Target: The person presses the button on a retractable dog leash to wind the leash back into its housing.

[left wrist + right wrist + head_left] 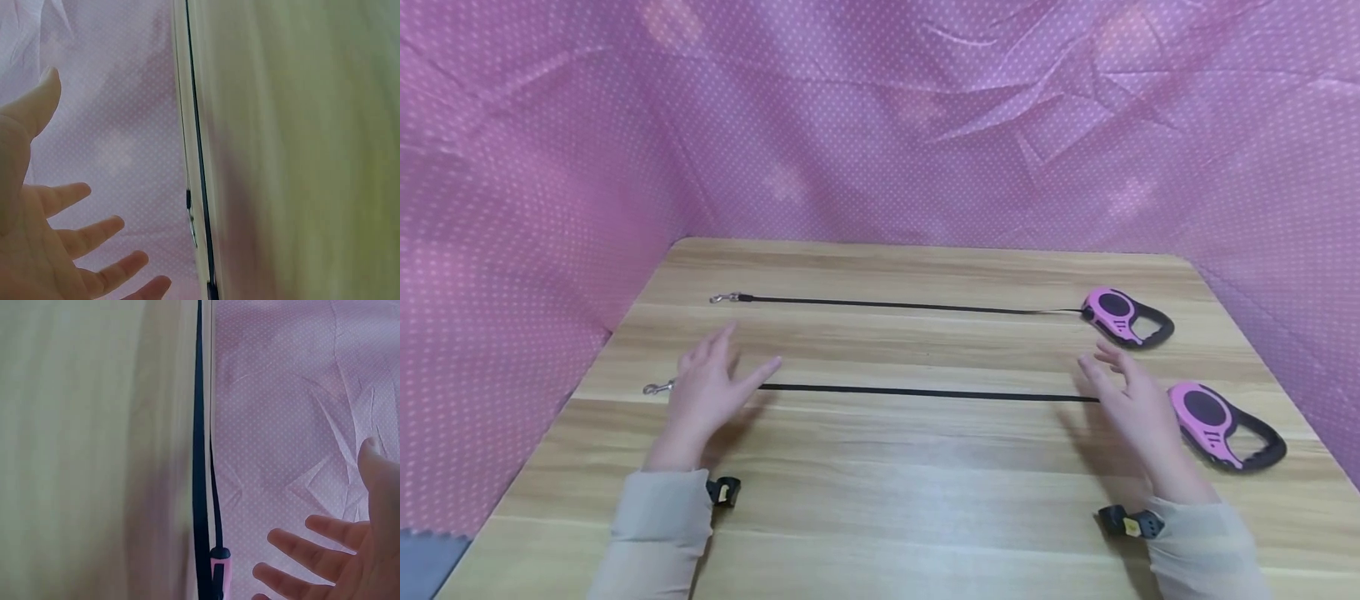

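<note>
Fingers (94,237): both sets wide apart, holding nothing. Left hand (706,392), lower left; right hand (1138,412), lower right. Near leash (925,392): centre. Far leash (895,305): above it. Both straight on worktop (880,475), clips (726,297) left, handles (1213,417) right, presumably against tangling.

Pink dotted cloth (880,150) behind and beside our wooden tabletop (925,350)
We see creased fabric and pale glare on wood.

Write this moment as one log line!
left hand: empty, by nearer clip | right hand: empty, by nearer handle | nearer strap, farther strap: extended across table
</note>
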`<move>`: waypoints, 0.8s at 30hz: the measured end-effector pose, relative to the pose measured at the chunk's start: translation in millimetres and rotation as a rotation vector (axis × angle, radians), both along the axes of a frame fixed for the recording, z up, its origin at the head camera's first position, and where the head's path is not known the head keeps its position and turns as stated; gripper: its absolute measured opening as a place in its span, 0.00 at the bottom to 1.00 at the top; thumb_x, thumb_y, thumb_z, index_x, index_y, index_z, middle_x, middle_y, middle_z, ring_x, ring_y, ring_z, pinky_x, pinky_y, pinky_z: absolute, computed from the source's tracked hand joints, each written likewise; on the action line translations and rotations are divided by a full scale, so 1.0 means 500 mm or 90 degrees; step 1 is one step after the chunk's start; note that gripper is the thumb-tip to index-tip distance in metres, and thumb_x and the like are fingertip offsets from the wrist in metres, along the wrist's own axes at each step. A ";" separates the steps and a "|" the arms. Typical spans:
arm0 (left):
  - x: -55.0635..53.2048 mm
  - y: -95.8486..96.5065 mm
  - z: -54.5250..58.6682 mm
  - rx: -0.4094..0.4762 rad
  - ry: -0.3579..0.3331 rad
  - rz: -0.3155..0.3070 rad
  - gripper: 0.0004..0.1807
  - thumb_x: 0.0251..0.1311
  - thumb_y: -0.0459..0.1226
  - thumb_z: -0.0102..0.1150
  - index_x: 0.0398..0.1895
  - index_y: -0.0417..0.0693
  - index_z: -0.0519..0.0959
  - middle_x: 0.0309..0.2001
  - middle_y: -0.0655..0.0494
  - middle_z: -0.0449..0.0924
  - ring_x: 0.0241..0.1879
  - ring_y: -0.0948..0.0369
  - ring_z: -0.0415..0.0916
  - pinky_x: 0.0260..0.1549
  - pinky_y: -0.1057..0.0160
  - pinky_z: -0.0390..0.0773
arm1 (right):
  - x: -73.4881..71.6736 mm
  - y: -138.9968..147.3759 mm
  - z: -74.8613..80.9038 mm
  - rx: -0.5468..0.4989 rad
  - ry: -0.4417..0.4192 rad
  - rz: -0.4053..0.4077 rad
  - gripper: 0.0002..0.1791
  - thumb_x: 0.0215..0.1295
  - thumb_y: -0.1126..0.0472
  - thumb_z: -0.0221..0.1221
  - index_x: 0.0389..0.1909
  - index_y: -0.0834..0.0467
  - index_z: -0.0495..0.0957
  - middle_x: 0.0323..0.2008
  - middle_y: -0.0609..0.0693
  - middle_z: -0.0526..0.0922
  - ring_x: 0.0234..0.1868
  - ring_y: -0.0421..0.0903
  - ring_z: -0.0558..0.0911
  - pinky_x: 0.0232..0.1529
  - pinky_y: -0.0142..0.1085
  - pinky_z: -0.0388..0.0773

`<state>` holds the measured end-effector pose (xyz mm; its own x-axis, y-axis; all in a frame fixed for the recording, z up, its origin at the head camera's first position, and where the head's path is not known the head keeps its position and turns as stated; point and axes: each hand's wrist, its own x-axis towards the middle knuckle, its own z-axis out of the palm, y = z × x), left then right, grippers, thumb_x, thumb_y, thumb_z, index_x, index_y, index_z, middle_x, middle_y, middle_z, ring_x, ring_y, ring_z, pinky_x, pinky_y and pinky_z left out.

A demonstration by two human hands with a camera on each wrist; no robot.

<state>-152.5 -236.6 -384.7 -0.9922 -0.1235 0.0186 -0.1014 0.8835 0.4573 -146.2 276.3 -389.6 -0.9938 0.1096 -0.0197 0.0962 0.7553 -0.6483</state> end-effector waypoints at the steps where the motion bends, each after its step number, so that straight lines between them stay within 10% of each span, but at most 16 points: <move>1: 0.002 -0.004 0.001 -0.004 0.001 0.003 0.58 0.57 0.72 0.49 0.80 0.49 0.43 0.77 0.35 0.47 0.71 0.29 0.47 0.62 0.23 0.53 | 0.003 0.003 -0.001 0.000 -0.004 -0.002 0.41 0.72 0.31 0.40 0.77 0.52 0.54 0.71 0.67 0.63 0.68 0.73 0.62 0.59 0.71 0.60; 24: 0.031 -0.090 0.000 0.106 -0.034 0.043 0.50 0.65 0.63 0.52 0.78 0.44 0.47 0.69 0.25 0.59 0.70 0.27 0.49 0.63 0.24 0.53 | 0.056 0.066 -0.014 -0.002 0.039 -0.082 0.38 0.74 0.37 0.44 0.73 0.60 0.61 0.65 0.69 0.71 0.63 0.70 0.69 0.57 0.66 0.65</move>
<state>-137.0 -281.5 -384.8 -0.9806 -0.1864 -0.0606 -0.1859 0.7869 0.5885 -118.1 309.3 -396.8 -0.9708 0.2366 0.0392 0.1530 0.7367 -0.6587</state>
